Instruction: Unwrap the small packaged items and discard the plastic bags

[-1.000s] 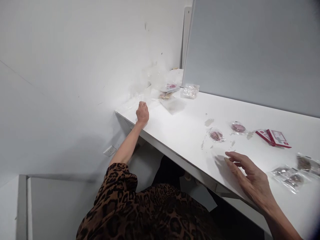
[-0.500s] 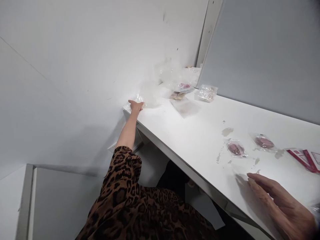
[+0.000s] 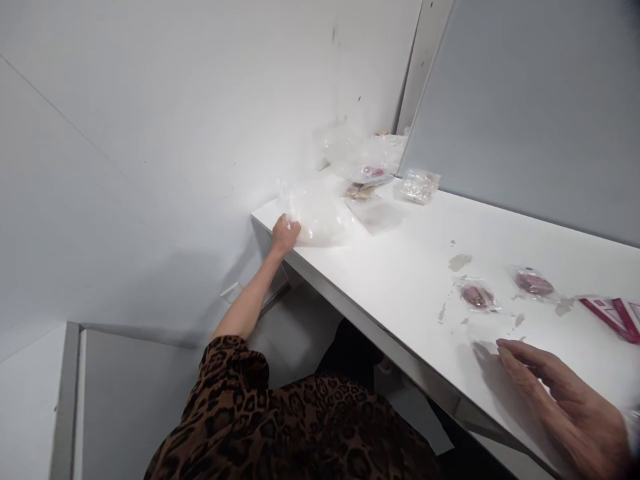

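At the far left corner of the white table, my left hand is closed on the near edge of a clear plastic bag, which spreads out to the right of it, partly blurred. Low over the table at the lower right is my right hand. Its fingers are loosely stretched, with a gap between them and the thumb, and I see nothing in it. Beyond it lie two clear packets with round pinkish contents, one packet to the left and another packet to the right.
More clear packets are heaped along the wall at the back, with a flat translucent sleeve in front. A small packet stands by the grey panel. Red-and-white triangular pieces lie at the right. A wall socket shows below the table.
My left hand has closed and drawn the clear plastic bag nearer along the table's edge. My right hand has hardly moved; the view has shifted slightly.
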A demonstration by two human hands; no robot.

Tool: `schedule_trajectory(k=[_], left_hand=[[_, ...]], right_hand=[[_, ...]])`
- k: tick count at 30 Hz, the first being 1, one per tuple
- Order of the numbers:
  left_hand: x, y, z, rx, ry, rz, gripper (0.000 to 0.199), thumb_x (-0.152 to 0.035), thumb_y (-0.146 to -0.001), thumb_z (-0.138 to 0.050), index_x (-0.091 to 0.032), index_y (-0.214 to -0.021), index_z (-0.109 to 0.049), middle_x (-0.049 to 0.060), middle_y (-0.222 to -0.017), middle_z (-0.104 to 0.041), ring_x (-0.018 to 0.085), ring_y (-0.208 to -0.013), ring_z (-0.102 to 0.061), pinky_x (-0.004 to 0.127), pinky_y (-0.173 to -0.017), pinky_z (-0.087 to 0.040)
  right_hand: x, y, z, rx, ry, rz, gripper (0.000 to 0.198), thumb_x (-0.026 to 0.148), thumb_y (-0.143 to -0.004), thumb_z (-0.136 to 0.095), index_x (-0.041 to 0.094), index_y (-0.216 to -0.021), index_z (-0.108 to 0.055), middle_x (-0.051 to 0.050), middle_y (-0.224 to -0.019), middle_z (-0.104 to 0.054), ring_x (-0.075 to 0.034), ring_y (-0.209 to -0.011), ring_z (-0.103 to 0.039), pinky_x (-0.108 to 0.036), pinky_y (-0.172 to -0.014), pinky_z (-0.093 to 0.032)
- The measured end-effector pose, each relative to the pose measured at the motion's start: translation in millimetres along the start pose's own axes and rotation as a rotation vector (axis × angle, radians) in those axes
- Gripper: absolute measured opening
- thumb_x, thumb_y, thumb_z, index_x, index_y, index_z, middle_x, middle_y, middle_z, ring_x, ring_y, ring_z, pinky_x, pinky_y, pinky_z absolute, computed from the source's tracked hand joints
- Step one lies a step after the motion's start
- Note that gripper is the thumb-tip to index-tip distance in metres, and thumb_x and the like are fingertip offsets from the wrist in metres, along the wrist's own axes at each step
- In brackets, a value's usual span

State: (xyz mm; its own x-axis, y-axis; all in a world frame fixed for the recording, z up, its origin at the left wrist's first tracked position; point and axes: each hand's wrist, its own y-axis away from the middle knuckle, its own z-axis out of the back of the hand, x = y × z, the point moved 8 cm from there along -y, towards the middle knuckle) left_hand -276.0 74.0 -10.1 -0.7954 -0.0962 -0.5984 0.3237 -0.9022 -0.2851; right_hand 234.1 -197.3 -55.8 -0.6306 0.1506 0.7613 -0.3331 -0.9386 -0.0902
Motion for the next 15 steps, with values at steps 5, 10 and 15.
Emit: schedule_trajectory(k=[5, 10, 15], left_hand=[[-71, 126, 24, 0.229, 0.47, -0.407, 0.014, -0.032, -0.088, -0.065, -0.023, -0.08, -0.057, 0.0, -0.08, -0.065, 0.014, -0.074, -0.063, 0.028, -0.071, -0.055], [-161, 262, 34, 0.923, 0.625, -1.014, 0.022, -0.035, -0.087, -0.071, -0.024, -0.072, -0.059, 0.008, -0.101, -0.079, 0.019, -0.093, -0.075, 0.03, -0.08, -0.061], [-177, 293, 56, 0.836, 0.663, -1.232, 0.006, -0.026, -0.088, -0.073, -0.026, -0.084, -0.068, 0.008, -0.117, -0.079, 0.022, -0.105, -0.074, 0.037, -0.098, -0.061]], right_hand=[[72, 7, -26, 0.001, 0.008, 0.449, 0.07, 0.053, -0.094, -0.069, 0.035, -0.157, -0.044, -0.014, -0.161, -0.05, -0.039, -0.14, -0.057, -0.056, -0.104, -0.058], [143, 27, -68, 0.231, -0.069, 0.846, 0.1, 0.059, -0.091, -0.073, 0.029, -0.17, -0.021, -0.018, -0.166, -0.041, -0.039, -0.155, -0.04, -0.063, -0.124, -0.036], [148, 53, -87, 0.78, -0.287, 0.695, 0.054, 0.068, -0.101, -0.046, 0.024, -0.086, -0.074, -0.006, -0.081, -0.072, -0.02, -0.072, -0.069, -0.034, -0.072, -0.062]])
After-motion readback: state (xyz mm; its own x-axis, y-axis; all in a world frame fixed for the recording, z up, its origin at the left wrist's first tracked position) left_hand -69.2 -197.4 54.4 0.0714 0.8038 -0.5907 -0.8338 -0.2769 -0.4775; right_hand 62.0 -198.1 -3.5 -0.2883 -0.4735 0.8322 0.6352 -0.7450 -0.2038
